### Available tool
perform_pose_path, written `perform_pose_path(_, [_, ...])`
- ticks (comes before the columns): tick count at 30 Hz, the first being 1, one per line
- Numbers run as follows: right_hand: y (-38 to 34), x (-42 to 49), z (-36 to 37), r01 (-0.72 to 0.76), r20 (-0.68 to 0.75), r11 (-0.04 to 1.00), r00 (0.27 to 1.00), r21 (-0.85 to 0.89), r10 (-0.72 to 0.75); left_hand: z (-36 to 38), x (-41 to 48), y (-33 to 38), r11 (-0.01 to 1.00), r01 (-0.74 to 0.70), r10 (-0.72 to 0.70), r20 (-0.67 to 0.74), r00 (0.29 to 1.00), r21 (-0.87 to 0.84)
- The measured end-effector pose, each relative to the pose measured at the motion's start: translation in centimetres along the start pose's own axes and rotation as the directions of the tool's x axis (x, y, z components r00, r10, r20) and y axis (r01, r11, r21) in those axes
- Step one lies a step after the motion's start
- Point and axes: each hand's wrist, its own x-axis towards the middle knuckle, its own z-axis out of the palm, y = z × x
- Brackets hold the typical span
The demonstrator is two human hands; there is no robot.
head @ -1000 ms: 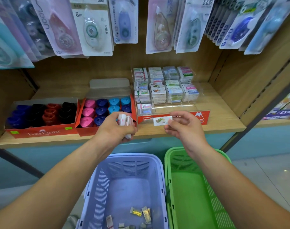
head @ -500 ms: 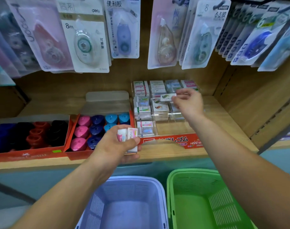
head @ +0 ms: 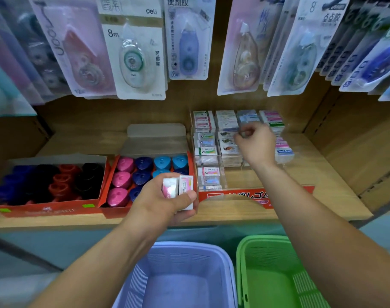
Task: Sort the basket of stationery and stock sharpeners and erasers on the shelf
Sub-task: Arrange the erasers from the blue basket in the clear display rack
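Erasers (head: 178, 189) | gripped in left hand (head: 160, 203), in front of sharpener box (head: 114, 210) | right hand (head: 255, 143) at 1 o'clock, fingers curled over eraser rack (head: 214, 196), grip unclear | hands apart

Shop display bay, wood-effect finish, even light.
Shelf (head: 322, 174) board level, light wood grain. Back panel (head: 89, 121) and rt side panel (head: 356, 141) same finish; slotted strip along rt panel. Blister packs (head: 134, 52) hung in overlapping rows above. Teal base panel (head: 211, 233) under shelf. Pale floor (head: 12, 290) lwr left, blurred.
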Motion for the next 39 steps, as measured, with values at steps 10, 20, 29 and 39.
perform_pose_path(10, [-7.0, -12.9, -3.6, -0.158, 0.477, 0.821, 0.865, 0.549, -0.152, 0.3, -2.1, -0.1, 0.996, -0.044, 0.043, 0.015, 0.999, 0.076])
perform_pose_path(20, [-6.3, -14.4, -5.2, -0.467, 0.651, 0.683, 0.759, 0.562, -0.017, 0.2, -2.9, 0.0, 0.998, -0.049, 0.047, 0.04, 0.998, 0.048])
perform_pose_path(29, [-6.0, -14.7, -6.3, -0.509, 0.634, 0.545, 0.771, 0.666, -0.055, 0.2, -2.7, 0.6, 0.995, -0.104, 0.105, -0.047, 0.993, 0.005])
perform_pose_path(39, [-3.5, -15.1, -6.5, -0.473, 0.602, 0.649, 0.798, 0.596, 0.028, 0.3, -2.2, -0.4, 0.976, -0.057, 0.064, -0.026, 0.998, 0.21])
